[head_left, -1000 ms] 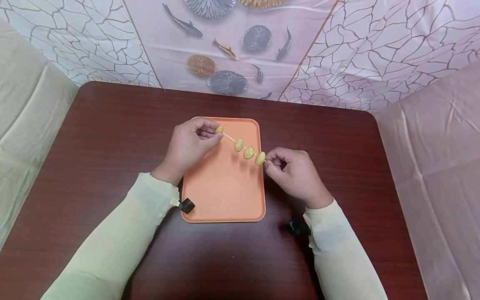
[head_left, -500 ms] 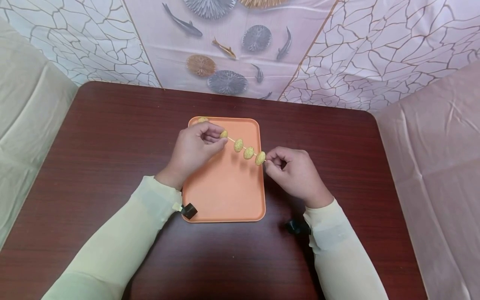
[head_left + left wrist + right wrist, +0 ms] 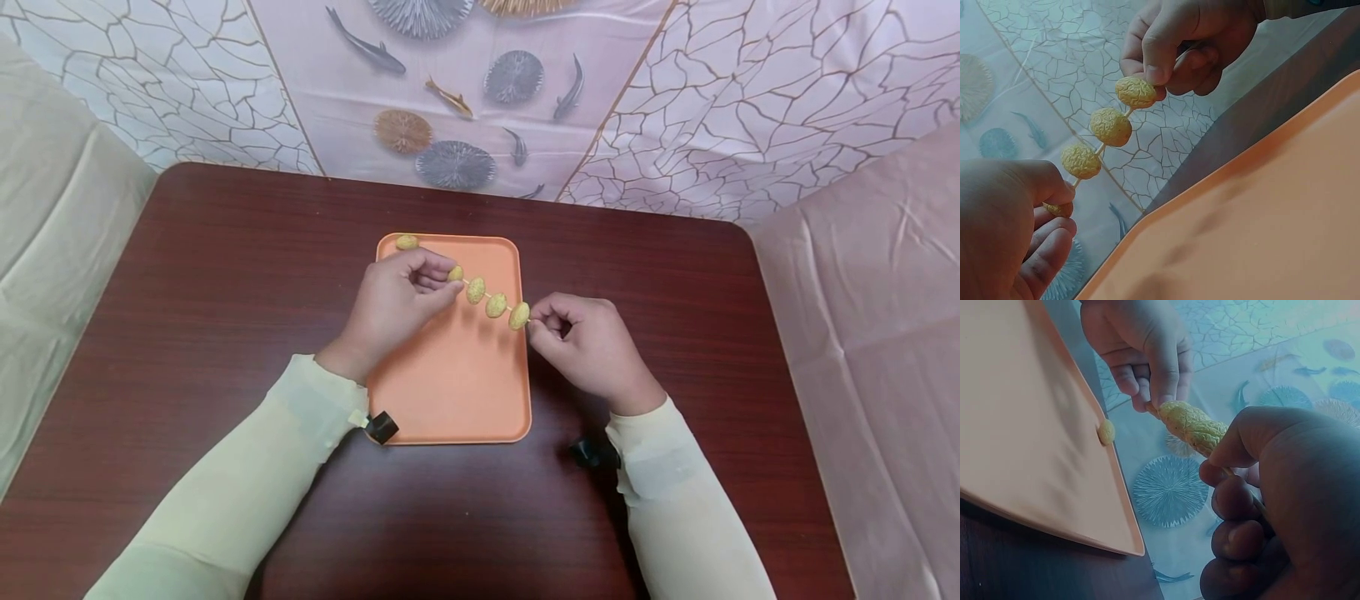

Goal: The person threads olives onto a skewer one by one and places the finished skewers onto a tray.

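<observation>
Between the hands, above the tray, a thin skewer [image 3: 1100, 149] slants down to the right in the head view. Three yellow wrinkled oval balls [image 3: 1110, 127] are threaded along it towards its right end. With thumb and fingers, the left hand [image 3: 401, 296] pinches another yellow wrinkled ball [image 3: 1059, 210] on the skewer, a short gap from the three. The right hand [image 3: 588, 343] pinches the skewer's other end, just beyond the last ball. In the right wrist view, part of the skewer [image 3: 1260, 505] shows past the right fingertips.
An orange rectangular tray [image 3: 450, 400] lies on the dark reddish-brown table [image 3: 645, 258]. One loose yellow ball [image 3: 407, 242] sits at the tray's far left corner. Patterned cloth [image 3: 660, 142] hangs behind the table.
The left hand has moved right and slightly nearer, bringing its ball along the skewer towards the other three. The loose ball on the tray has come into view. The right hand has barely moved.
</observation>
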### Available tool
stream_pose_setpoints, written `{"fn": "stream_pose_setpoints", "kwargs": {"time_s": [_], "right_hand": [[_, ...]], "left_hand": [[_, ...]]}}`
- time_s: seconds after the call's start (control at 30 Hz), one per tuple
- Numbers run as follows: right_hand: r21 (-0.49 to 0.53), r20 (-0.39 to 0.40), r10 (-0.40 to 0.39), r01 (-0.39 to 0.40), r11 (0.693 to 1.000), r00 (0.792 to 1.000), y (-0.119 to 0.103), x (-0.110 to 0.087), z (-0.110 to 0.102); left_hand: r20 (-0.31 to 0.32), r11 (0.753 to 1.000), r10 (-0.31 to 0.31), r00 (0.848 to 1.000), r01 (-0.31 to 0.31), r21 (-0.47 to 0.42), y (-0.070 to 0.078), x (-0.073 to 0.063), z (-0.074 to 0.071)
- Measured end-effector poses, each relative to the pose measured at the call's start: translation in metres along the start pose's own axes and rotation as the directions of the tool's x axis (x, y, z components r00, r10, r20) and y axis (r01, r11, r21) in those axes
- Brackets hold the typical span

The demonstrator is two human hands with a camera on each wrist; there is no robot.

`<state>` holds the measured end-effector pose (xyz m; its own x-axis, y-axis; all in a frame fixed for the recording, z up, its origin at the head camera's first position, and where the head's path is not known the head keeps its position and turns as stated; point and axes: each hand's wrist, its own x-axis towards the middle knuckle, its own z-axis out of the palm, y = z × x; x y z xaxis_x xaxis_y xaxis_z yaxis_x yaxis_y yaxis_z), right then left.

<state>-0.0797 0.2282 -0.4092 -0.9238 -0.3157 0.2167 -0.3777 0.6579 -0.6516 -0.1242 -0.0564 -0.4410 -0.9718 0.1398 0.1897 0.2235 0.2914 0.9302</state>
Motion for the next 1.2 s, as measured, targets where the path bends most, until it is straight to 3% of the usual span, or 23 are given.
{"fn": "stream_pose_setpoints", "kwargs": {"time_s": [0.6, 0.97, 1.1, 1.2], "right_hand": [[-0.009, -0.008, 0.007, -0.007, 1.000, 1.000, 0.001, -0.001, 0.001], [-0.033, -0.031, 0.006, -0.007, 0.999, 1.000, 0.000, -0.002, 0.000], [-0.042, -0.053, 0.014, -0.016, 0.999, 0.998, 0.000, -0.001, -0.001], [-0.038, -0.067, 0.029, -0.032, 0.999, 0.997, 0.000, -0.002, -0.003]], "left_hand": [[0.045, 1.000, 0.000, 0.999, 0.001, -0.005, 0.000, 0.002, 0.004], [0.096, 0.999, 0.012, 0.995, -0.015, 0.029, 0.005, 0.007, -0.006], [0.103, 0.988, 0.051, 0.993, -0.065, 0.142, 0.004, 0.012, -0.018], [0.104, 0.951, 0.057, 0.993, -0.086, 0.299, 0.002, 0.019, -0.029]]}}
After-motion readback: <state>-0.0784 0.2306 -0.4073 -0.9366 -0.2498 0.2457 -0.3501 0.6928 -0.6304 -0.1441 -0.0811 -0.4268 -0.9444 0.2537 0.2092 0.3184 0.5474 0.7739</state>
